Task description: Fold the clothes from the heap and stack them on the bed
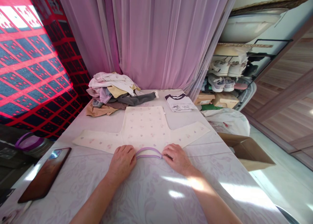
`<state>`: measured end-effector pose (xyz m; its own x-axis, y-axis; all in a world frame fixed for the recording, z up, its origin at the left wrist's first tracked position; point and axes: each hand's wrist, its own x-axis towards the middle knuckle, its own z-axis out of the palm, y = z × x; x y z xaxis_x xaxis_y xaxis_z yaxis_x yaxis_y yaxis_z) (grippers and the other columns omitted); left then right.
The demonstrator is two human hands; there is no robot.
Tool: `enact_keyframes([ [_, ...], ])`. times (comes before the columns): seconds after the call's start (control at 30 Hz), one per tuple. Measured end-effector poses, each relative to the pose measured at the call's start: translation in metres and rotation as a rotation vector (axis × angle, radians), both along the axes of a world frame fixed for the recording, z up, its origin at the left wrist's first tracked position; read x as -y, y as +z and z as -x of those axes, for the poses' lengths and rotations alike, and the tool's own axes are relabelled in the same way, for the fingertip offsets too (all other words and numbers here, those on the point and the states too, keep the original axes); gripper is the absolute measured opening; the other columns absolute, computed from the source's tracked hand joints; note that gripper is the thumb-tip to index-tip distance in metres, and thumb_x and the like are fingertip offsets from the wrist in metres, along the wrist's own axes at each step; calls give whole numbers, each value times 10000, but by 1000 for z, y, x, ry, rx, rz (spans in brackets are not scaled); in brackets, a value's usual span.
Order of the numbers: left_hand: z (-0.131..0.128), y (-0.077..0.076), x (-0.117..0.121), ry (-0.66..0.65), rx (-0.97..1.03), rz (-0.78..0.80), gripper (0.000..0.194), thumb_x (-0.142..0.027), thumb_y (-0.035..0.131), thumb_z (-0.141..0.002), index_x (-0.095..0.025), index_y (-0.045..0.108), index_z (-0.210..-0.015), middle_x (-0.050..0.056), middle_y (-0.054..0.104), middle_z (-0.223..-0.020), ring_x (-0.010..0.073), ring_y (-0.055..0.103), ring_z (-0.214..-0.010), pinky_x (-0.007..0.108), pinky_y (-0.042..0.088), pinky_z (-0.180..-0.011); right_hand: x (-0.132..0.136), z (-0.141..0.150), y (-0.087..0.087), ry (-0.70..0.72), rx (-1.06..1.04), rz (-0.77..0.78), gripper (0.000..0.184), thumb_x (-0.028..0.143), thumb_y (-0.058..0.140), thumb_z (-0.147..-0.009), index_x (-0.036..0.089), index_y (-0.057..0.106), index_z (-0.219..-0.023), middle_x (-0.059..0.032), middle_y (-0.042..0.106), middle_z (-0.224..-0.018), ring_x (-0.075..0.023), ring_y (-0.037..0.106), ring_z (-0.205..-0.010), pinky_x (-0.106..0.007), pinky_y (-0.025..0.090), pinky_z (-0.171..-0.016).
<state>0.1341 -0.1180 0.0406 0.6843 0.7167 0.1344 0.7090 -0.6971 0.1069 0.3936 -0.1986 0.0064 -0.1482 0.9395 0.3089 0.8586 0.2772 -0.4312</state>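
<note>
A cream long-sleeved shirt [145, 124] with small pastel prints lies spread on the table, its lilac-trimmed neckline facing me and both sleeves stretched out sideways. At the left end of the neckline, my left hand [123, 159] is closed on the shoulder fabric, its fingertips partly hidden. My right hand [176, 158] pinches the other shoulder beside the collar, thumb and fingers together. Behind the shirt, a folded white shirt [180, 103] with a dark collar lies to the right. A heap of clothes [112, 90] is piled at the back left.
A light patterned cloth [146, 191] covers the table. A phone [45, 175] with a cable lies at the left edge. Purple curtains [158, 38] hang behind. To the right are a shoe rack [230, 56] and an open cardboard box [244, 149] on the floor.
</note>
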Motion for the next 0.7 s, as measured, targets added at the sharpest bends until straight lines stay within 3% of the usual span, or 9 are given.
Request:
enact_keyframes([
  [0.2, 8, -3, -7, -59, 93, 128, 93, -235, 531, -845, -208, 612, -808, 52, 662, -1106, 216, 574, -1045, 398, 404, -931, 3, 2, 4, 12, 18, 0, 163, 176, 537, -865, 224, 680, -801, -23, 667, -839, -168, 572, -849, -328, 398, -814],
  [0.33, 10, -6, -16, -81, 117, 159, 286, -359, 426, -939, -212, 640, -820, 52, 668, -1160, 208, 561, -1130, 404, 387, -998, -3, 2, 9, 9, 14, -17, 220, 262, 497, -916, 222, 689, -818, -42, 679, -851, -176, 582, -847, -339, 415, -822],
  [0.43, 0, -11, -27, -76, 101, 107, 375, -382, 334, -975, -228, 658, -1083, 59, 582, -1345, 233, 432, -1316, 457, 300, -1099, -15, 7, 9, -62, 70, -23, 272, 308, 457, -947, 221, 675, -1083, -89, 663, -1144, -211, 561, -1094, -381, 399, -954],
  [0.53, -10, -20, -37, -63, 18, 127, 479, -450, 329, -972, -241, 488, -1373, 78, 408, -1504, 276, 289, -1416, 517, 246, -1128, -24, 16, 4, -65, 201, 85, 433, 391, 437, -957, 233, 519, -1352, -104, 462, -1449, -255, 359, -1359, -484, 270, -1102],
  [0.7, -8, -30, -41, -90, -72, 162, 563, -547, 315, -954, -284, 385, -1447, 81, 312, -1551, 285, 242, -1437, 530, 216, -1139, -22, 24, -8, -16, 277, 150, 533, 491, 384, -965, 253, 404, -1442, -99, 339, -1530, -253, 262, -1418, -540, 173, -1149],
])
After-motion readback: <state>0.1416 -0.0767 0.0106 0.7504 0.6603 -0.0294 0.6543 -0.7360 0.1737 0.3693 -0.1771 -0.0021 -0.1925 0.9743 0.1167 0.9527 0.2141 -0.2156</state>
